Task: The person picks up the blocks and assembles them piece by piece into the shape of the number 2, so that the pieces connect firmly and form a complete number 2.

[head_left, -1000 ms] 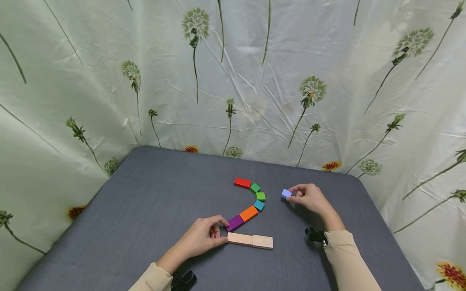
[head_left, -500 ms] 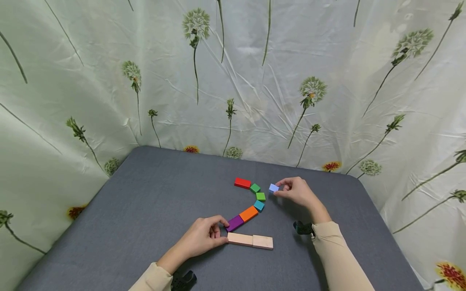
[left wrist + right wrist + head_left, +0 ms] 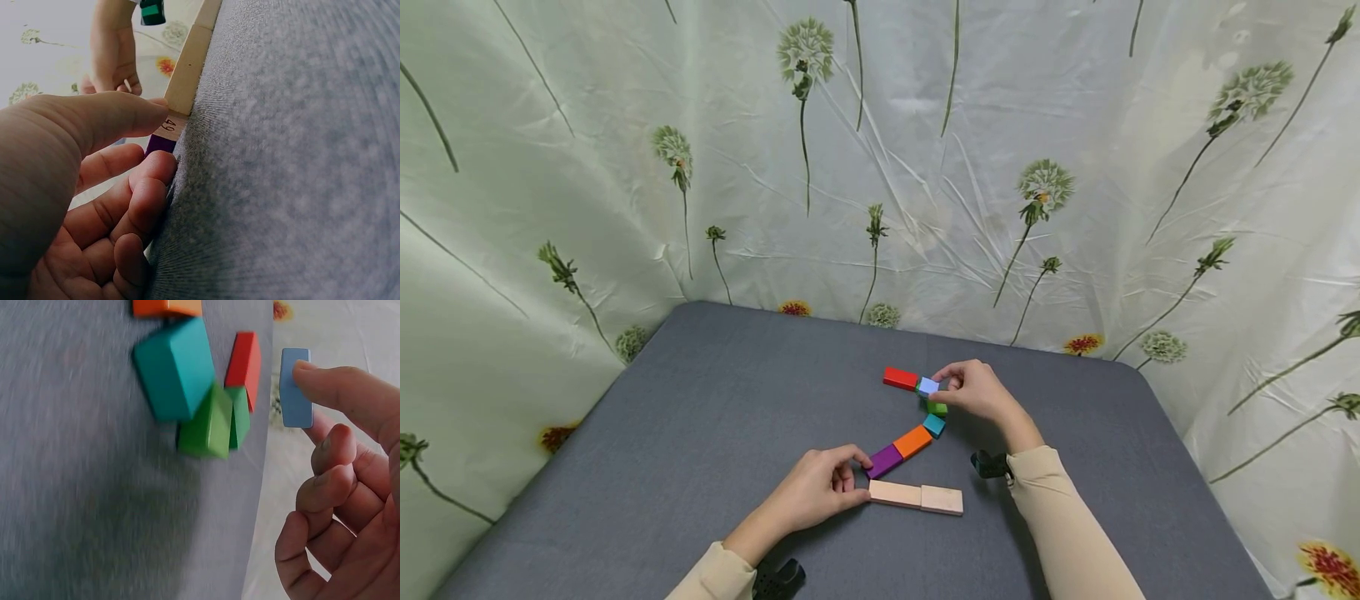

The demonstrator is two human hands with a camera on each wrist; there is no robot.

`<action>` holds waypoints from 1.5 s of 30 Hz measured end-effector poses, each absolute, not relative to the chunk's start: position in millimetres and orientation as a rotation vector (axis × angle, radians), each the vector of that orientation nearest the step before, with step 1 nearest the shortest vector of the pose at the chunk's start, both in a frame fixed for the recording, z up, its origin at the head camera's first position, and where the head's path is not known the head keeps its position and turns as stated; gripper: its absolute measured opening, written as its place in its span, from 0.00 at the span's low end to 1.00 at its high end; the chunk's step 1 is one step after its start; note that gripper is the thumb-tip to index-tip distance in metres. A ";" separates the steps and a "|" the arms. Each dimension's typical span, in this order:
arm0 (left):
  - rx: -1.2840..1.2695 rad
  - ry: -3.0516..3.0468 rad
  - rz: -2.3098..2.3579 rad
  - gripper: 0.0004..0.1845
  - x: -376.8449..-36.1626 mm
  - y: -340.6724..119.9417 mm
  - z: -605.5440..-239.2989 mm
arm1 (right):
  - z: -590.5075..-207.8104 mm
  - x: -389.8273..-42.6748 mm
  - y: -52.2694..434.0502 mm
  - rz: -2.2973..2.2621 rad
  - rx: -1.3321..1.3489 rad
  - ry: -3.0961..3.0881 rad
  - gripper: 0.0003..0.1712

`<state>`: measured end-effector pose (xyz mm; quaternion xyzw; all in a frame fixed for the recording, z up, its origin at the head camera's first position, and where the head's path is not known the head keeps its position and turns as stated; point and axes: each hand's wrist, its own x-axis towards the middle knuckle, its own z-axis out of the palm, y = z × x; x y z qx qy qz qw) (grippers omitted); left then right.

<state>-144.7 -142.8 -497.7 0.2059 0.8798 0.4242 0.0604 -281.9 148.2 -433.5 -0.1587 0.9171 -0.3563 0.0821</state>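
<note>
Thumb and finger of my right hand (image 3: 981, 394) pinch a small light blue block (image 3: 295, 400). In the head view it covers most of the dark green block (image 3: 240, 419); the right wrist view shows it apart from the row. My left hand (image 3: 816, 490) holds the near-left corner of the row, a finger on the purple block (image 3: 884, 460) and the thumb at the end of a plain wooden block (image 3: 895, 493). From purple, the row curves through orange (image 3: 913, 441), teal (image 3: 934, 424) and light green (image 3: 937, 409) blocks to dark green and red (image 3: 900, 377).
A second plain wooden block (image 3: 942, 500) lies end to end with the first. The grey cloth-covered table (image 3: 737, 400) spreads around the blocks. Behind it hangs a pale curtain (image 3: 925, 167) with a flower print.
My right hand has carried the light blue block leftward, from right of the row to over the dark green block. My left hand and the row stay put.
</note>
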 end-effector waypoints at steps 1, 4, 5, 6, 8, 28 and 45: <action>0.623 2.662 1.284 0.16 -144.7 -142.9 -497.7 | -433.7 -281.9 144.4 -1.066 -0.477 2.733 0.16; 0.624 2.662 1.286 0.16 -144.8 -143.2 -497.7 | -434.2 -282.0 132.9 -1.057 -0.495 2.714 0.16; 0.624 2.663 1.285 0.16 -144.8 -143.4 -497.7 | -434.2 -282.0 129.1 -1.046 -0.502 2.707 0.16; 0.624 2.663 1.285 0.16 -144.9 -143.6 -497.7 | -434.8 -282.3 125.5 -1.031 -0.513 2.704 0.16; 0.624 2.660 1.286 0.16 -144.9 -143.8 -497.9 | -435.7 -283.0 118.3 -0.991 -0.524 2.700 0.16; 0.627 2.653 1.290 0.15 -144.6 -143.7 -497.1 | -442.2 -292.0 69.4 -0.697 -0.594 2.731 0.16; 0.631 2.644 1.291 0.15 -145.1 -144.4 -496.9 | -442.6 -295.2 50.5 -0.604 -0.633 2.754 0.15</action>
